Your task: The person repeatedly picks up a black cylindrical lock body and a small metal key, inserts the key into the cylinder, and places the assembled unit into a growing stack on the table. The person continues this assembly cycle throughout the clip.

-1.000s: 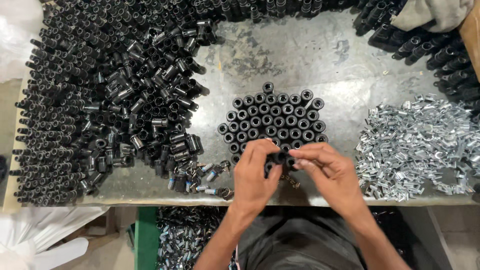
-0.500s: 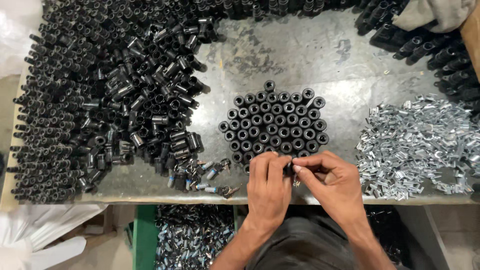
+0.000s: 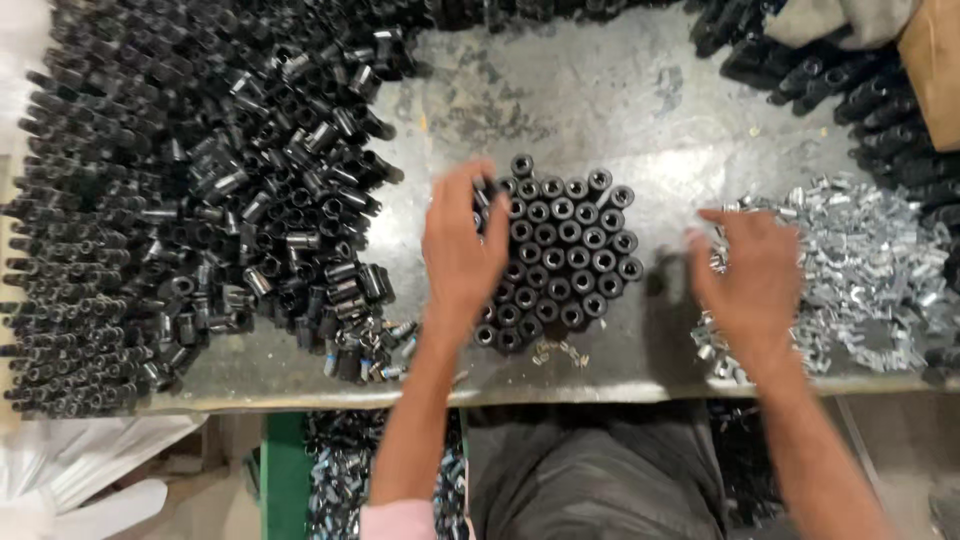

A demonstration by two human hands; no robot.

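1. We see a worn grey metal worktable (image 3: 620, 90) filling most of the frame, its front edge running along the lower part.
2. A huge loose heap of black tube pieces (image 3: 170, 200) covers the left half.
3. At the centre, a tight cluster of upright black tubes (image 3: 570, 250) stands on end, open holes facing up.
4. A pile of small shiny silver clips (image 3: 860, 270) lies at the right.
5. More black tubes (image 3: 880, 110) lie at the upper right.
6. A few stray small silver pieces (image 3: 560, 350) sit near the front edge.

Dim, even light; motion-blurred hands
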